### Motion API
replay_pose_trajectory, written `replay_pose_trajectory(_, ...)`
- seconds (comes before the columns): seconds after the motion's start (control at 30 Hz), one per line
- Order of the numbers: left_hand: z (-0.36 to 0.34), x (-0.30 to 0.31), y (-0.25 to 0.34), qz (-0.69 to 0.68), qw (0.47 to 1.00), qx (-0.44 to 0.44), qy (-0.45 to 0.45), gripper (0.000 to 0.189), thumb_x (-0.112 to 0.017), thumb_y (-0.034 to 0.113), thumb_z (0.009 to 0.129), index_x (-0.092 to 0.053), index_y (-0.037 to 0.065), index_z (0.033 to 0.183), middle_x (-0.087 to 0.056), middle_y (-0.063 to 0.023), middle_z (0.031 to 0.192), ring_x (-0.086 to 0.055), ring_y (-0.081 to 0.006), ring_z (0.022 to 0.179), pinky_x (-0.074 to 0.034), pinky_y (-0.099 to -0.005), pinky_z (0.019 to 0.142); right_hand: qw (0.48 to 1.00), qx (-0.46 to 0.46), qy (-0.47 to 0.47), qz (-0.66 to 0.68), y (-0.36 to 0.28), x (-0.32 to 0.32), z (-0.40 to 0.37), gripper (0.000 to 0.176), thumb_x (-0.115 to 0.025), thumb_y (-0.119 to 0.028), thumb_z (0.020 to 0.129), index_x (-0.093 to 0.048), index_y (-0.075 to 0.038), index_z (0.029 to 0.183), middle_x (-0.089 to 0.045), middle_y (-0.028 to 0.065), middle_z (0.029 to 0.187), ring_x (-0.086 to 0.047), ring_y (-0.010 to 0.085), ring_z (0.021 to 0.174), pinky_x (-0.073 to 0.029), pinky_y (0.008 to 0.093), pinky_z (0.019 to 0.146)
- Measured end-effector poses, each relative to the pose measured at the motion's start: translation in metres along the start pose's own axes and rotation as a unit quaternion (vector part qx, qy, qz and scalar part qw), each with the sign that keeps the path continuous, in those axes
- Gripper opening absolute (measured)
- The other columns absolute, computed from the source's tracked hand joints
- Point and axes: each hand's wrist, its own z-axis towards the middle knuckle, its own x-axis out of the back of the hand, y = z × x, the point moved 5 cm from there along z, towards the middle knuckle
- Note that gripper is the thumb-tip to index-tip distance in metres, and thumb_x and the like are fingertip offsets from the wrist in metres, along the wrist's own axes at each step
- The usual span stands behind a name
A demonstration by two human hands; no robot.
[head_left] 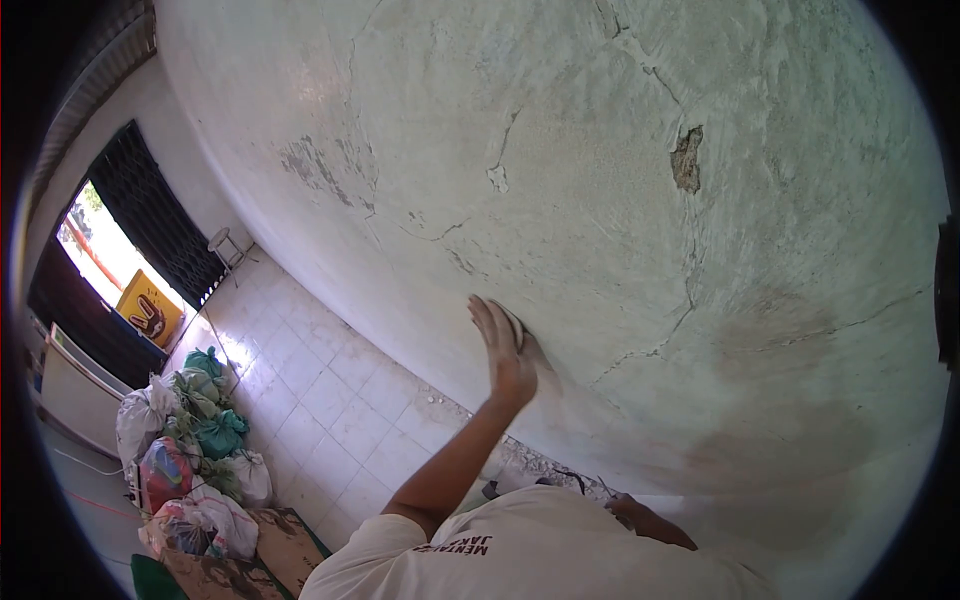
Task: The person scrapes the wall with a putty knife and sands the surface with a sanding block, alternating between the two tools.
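Observation:
My left hand (507, 358) is raised against the pale plastered wall (590, 250), its fingers long and close together. Between the fingers and the plaster shows the curved edge of a thin, pale piece that I cannot make out; the palm hides the rest. A faint brownish smear lies on the wall just below the wrist. Low beside my shirt, my right hand (622, 508) shows only in part. Its fingers are mostly hidden, and I cannot see whether it holds anything.
Cracks and a chipped hole (687, 160) mark the wall. Crumbled debris (550, 462) lies along its foot on the tiled floor (330, 410). At left are several filled bags (220, 435), cardboard (285, 545), a stool (228, 245), a yellow box (150, 305) and a folding gate (155, 215) at a bright doorway.

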Motion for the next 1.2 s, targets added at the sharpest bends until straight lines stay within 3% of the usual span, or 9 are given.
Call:
replay_pose_trajectory(0.13, 0.052, 0.032, -0.066, -0.121, 0.976, 0.123, 0.13, 0.065, -0.043, 0.005, 0.1, -0.007, -0.005, 0.153, 0.002, -0.026, 0.161, 0.002, -0.0371, 0.15, -0.003, -0.0411, 0.121, 1.0, -0.017, -0.015, 0.014, 0.006, -0.003, 0.007, 0.029, -0.069, -0.025, 0.082, -0.063, -0.006, 0.103, -0.061, 0.0105, 0.075, -0.055, 0.0216, 0.058, -0.049, 0.0395, 0.053)
replay_pose_trajectory(0.23, 0.066, 0.047, -0.084, -0.135, 0.974, 0.113, 0.144, 0.064, -0.043, 0.006, 0.102, -0.007, -0.004, 0.153, 0.001, -0.0261, 0.161, 0.002, -0.0358, 0.15, -0.004, -0.0387, 0.121, 1.0, 0.007, 0.001, -0.003, 0.01, -0.005, 0.008, 0.031, -0.068, -0.026, 0.081, -0.064, -0.006, 0.105, -0.062, 0.0103, 0.076, -0.057, 0.022, 0.059, -0.05, 0.0394, 0.054)
replay_pose_trajectory(0.47, -0.045, -0.018, 0.012, -0.094, 0.992, 0.075, -0.045, 0.071, -0.044, -0.007, 0.093, -0.006, -0.007, 0.153, 0.008, -0.0275, 0.16, 0.007, -0.0408, 0.149, -0.003, -0.0465, 0.12, 1.0, 0.012, 0.007, -0.001, 0.019, -0.011, -0.005, 0.032, -0.066, -0.028, 0.082, -0.064, -0.006, 0.105, -0.062, 0.0102, 0.077, -0.058, 0.0225, 0.06, -0.05, 0.0397, 0.054)
replay_pose_trajectory(0.57, -0.055, -0.026, 0.001, -0.074, 0.994, 0.066, -0.041, 0.069, -0.043, -0.006, 0.095, -0.005, -0.007, 0.152, 0.009, -0.0271, 0.16, 0.007, -0.0396, 0.149, -0.003, -0.0446, 0.12, 1.0, 0.02, 0.014, -0.008, 0.022, -0.012, -0.01, 0.032, -0.066, -0.028, 0.082, -0.064, -0.006, 0.106, -0.062, 0.0102, 0.077, -0.058, 0.0228, 0.06, -0.05, 0.0398, 0.055)
replay_pose_trajectory(0.73, 0.025, 0.014, -0.071, -0.131, 0.97, 0.149, 0.14, 0.061, -0.041, 0.006, 0.101, -0.01, -0.006, 0.152, 0.007, -0.0264, 0.16, 0.003, -0.0365, 0.15, -0.007, -0.0407, 0.12, 0.999, -0.023, 0.022, 0.012, 0.043, -0.017, 0.014, 0.034, -0.063, -0.031, 0.082, -0.065, -0.007, 0.106, -0.064, 0.0103, 0.078, -0.061, 0.0239, 0.065, -0.052, 0.0401, 0.059)
replay_pose_trajectory(0.83, 0.058, 0.045, -0.066, -0.148, 0.958, 0.158, 0.19, 0.058, -0.04, 0.008, 0.102, -0.015, -0.006, 0.152, 0.002, -0.027, 0.161, -0.002, -0.0365, 0.15, -0.011, -0.0405, 0.12, 0.998, -0.01, 0.036, 0.042, 0.039, -0.019, -0.001, 0.028, -0.069, -0.027, 0.083, -0.065, -0.005, 0.1, -0.057, 0.0097, 0.073, -0.057, 0.0247, 0.058, -0.049, 0.0412, 0.049)
replay_pose_trajectory(1.0, 0.015, 0.016, -0.011, -0.083, 0.989, 0.077, 0.098, 0.056, -0.043, -0.001, 0.098, -0.022, -0.008, 0.15, -0.002, -0.0286, 0.16, -0.005, -0.0377, 0.15, -0.012, -0.0416, 0.12, 0.999, -0.01, 0.027, 0.035, 0.034, -0.02, -0.012, 0.028, -0.068, -0.027, 0.083, -0.065, -0.005, 0.1, -0.057, 0.0098, 0.073, -0.057, 0.0249, 0.057, -0.049, 0.0412, 0.048)
replay_pose_trajectory(1.13, -0.029, -0.005, -0.008, -0.099, 0.994, 0.046, 0.032, 0.059, -0.043, -0.001, 0.096, -0.019, -0.01, 0.15, -0.004, -0.0319, 0.159, -0.003, -0.0448, 0.148, -0.008, -0.0473, 0.119, 0.999, -0.015, 0.025, 0.031, 0.033, -0.018, -0.014, 0.028, -0.068, -0.027, 0.083, -0.066, -0.005, 0.1, -0.057, 0.0098, 0.073, -0.057, 0.0251, 0.057, -0.049, 0.0413, 0.048)
replay_pose_trajectory(1.2, -0.018, 0.0, -0.02, -0.085, 0.994, 0.056, 0.047, 0.057, -0.042, 0.002, 0.098, -0.019, -0.01, 0.15, -0.003, -0.031, 0.159, -0.003, -0.0435, 0.149, -0.009, -0.0456, 0.119, 0.999, -0.018, 0.026, 0.03, 0.028, -0.017, -0.014, 0.028, -0.068, -0.027, 0.083, -0.066, -0.005, 0.1, -0.057, 0.0099, 0.073, -0.057, 0.0252, 0.057, -0.049, 0.0413, 0.048)
